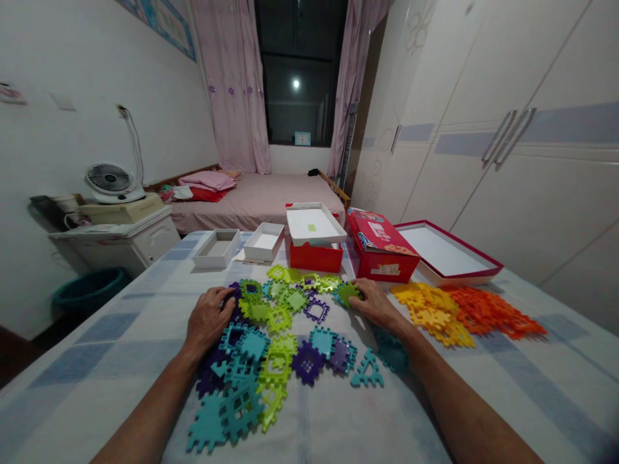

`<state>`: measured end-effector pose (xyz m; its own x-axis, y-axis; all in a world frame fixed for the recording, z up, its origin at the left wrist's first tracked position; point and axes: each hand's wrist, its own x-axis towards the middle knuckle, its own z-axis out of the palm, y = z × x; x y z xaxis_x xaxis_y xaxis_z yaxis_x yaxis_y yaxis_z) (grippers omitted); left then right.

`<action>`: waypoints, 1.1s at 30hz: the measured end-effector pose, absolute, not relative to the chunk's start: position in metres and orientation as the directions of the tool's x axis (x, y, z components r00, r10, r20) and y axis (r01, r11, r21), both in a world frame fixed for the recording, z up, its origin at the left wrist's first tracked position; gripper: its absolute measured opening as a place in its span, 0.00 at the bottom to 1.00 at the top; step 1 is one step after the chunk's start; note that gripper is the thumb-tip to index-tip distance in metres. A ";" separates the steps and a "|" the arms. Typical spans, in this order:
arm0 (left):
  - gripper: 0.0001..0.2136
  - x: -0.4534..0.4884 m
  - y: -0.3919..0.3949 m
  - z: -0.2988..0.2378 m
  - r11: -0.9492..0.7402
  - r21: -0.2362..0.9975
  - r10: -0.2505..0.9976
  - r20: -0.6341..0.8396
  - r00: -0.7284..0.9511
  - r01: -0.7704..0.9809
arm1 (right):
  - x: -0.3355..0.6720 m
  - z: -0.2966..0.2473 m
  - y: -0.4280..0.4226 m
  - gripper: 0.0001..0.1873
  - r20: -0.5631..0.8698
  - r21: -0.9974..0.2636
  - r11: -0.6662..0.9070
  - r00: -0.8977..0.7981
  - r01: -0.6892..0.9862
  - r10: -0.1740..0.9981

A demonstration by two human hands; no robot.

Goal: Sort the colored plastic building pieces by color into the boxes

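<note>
Clock faces run from the wearer's view, centred on the mixed pile. Toothed plastic tiles lie there: purple tiles (308, 362), teal tiles (207, 415) and lime tiles (278, 361), loosely overlapping. L hand (209, 317), approx. 10 o'clk, rests on the pile's edge, fingers curled over purple pieces, maybe to steady them; can't tell if they grip. R hand (376, 303), approx. 2 o'clk, has thumb & fingers narrowed on a green tile (346, 295), seemingly pinching its near edge for control. A teal triangle (367, 369) lies apart at 4 o'clk. Yellow tiles (430, 309) sit past the R hand at 2–3 o'clk, w/ orange tiles (498, 312) beyond at 3, prob. kept separate by colour.

Surface (333, 428): pale cloth, blue-grey checks. Along its far edge, 11 to 2 o'clk: two small white boxes (215, 248), a low red box (315, 258) w/ white tray (314, 224) on top, a big red carton (382, 240), a shallow red-rimmed tray (447, 248), prob. set back for working room.

Room: bed (275, 193) & dark window (300, 84) at 12, fan (112, 180) at 10, wardrobe (483, 84) at 2.
</note>
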<state>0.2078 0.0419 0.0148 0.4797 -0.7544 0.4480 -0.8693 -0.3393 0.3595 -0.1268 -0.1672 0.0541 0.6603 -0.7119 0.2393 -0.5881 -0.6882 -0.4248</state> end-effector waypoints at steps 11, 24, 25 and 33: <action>0.21 0.211 0.042 0.012 -0.343 0.323 -0.760 0.456 0.463 -0.882 | -0.137 0.093 -0.143 0.26 0.271 -0.725 -0.540 0.543 -0.428 -0.794; 0.24 0.211 0.041 0.013 -0.346 0.310 -0.768 0.448 0.458 -0.885 | -0.215 0.059 -0.095 0.15 0.076 -0.583 -0.498 0.567 -0.642 -0.820; 0.24 0.211 0.041 0.013 -0.346 0.309 -0.767 0.452 0.456 -0.886 | -0.211 0.058 -0.094 0.14 0.083 -0.572 -0.509 0.571 -0.644 -0.817; 0.24 0.213 0.041 0.011 -0.350 0.298 -0.766 0.454 0.454 -0.888 | -0.205 0.067 -0.088 0.12 0.256 -0.697 -0.499 0.472 -0.515 -0.844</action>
<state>0.2126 0.0410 0.0112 0.4542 -0.7665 0.4541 -0.8882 -0.3500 0.2976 -0.2050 -0.0878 0.0666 0.4720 -0.8437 0.2557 -0.5149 -0.4992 -0.6969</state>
